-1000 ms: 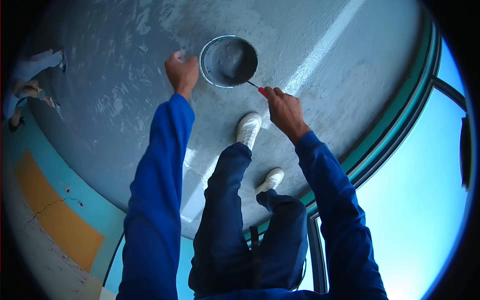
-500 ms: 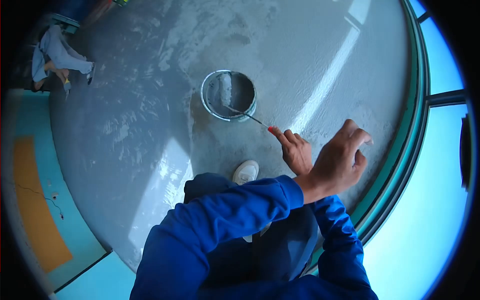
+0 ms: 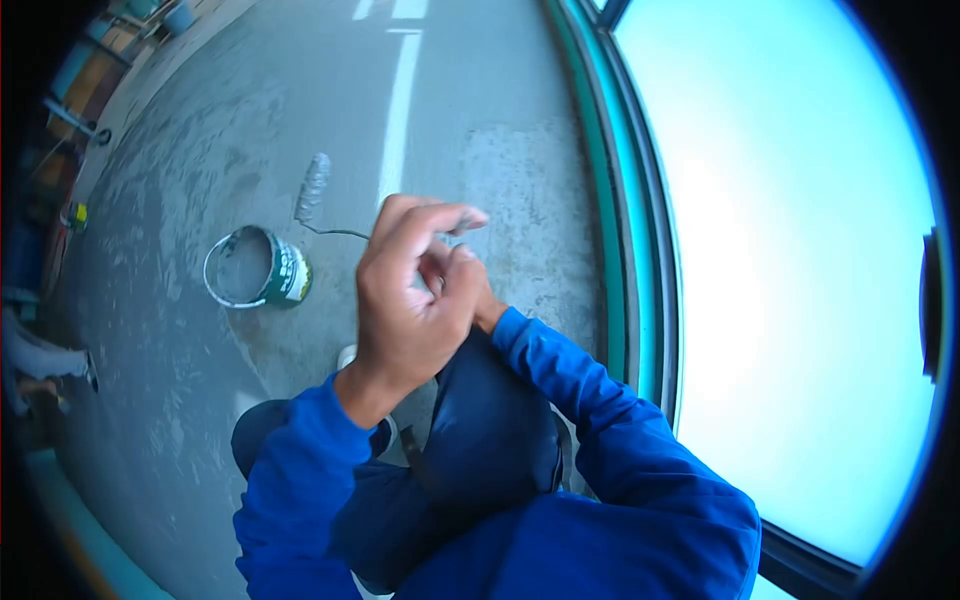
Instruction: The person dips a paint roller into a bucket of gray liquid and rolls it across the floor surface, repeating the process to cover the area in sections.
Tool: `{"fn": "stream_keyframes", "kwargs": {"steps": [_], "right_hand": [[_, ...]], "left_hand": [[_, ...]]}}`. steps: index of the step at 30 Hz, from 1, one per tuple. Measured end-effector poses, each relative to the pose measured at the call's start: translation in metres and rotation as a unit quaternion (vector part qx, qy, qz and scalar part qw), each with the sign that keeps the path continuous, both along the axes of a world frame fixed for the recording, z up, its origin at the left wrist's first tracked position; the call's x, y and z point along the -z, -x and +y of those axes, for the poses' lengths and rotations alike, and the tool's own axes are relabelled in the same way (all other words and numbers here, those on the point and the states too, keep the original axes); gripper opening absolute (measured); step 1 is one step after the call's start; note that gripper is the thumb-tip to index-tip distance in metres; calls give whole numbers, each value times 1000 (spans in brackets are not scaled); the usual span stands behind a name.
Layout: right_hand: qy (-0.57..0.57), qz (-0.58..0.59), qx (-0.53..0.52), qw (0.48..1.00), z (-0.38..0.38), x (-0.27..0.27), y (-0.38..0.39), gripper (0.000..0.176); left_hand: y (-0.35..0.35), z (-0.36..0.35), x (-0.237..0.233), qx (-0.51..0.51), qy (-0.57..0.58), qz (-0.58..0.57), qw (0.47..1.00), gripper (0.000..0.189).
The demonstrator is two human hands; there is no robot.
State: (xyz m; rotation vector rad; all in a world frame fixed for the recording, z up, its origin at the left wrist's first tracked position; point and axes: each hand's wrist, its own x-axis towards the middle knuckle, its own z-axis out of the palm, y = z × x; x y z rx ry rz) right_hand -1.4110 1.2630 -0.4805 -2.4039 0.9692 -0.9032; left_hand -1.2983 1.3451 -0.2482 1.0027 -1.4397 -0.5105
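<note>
Press the roller [image 3: 312, 187] evenly on the floor [image 3: 480, 150], clear of the bucket [image 3: 290, 275] — left hand [image 3: 405, 300] fingers half-curled, hold unclear (right hand [image 3: 485, 308] mostly hidden, likewise cannot tell).

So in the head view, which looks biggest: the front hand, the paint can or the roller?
1. Left hand, but only because it is nearest the camera.
2. Paint can.
3. Roller.

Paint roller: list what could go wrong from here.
The paint roller is out of the paint bucket, over the floor: it may drip or smear.
The left hand covers the roller's handle end, so a slipping grip could go unseen.
The open paint bucket stands close by: a kick might tip it.
</note>
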Motion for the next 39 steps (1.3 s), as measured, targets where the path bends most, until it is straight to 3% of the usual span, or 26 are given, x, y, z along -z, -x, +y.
{"fn": "stream_keyframes", "kwargs": {"steps": [2, 5, 6, 11, 15, 19, 22, 26, 31, 35, 39], "right_hand": [[-39, -45, 78, 995, 19, -32, 49, 40], [-52, 14, 191, 980, 15, -9, 112, 41], [-104, 23, 228, 968, 14, -10, 131, 39], [-69, 36, 354, 932, -21, 34, 195, 39], [-143, 62, 438, 885, -72, 59, 217, 36], [-176, 84, 484, 853, -89, 81, 227, 35], [-214, 94, 507, 829, -40, 94, 236, 37], [-269, 97, 514, 809, 109, 108, 249, 36], [-303, 97, 513, 797, 273, 86, 258, 40], [-224, 105, 491, 835, 284, 66, 263, 40], [-218, 124, 483, 839, 231, 26, 250, 37]], "left_hand": [[2, 13, -11, 15, -20, -33, 999, 26], [-26, 28, -30, 5, -44, -111, 993, 28], [-31, 28, -37, 4, -42, -138, 990, 28], [-87, 29, -85, -53, -45, -243, 967, 27], [-76, 3, -82, -53, -29, -206, 977, 26], [-40, -16, -50, 42, -72, -200, 976, 27], [-17, -23, -15, 107, -107, -180, 972, 28], [5, -33, 27, 161, -126, -171, 964, 29], [18, -47, 36, 193, -139, -202, 950, 24], [24, -61, 8, 191, -171, -257, 932, 25], [25, -56, -21, 228, -235, -346, 879, 25]]}}
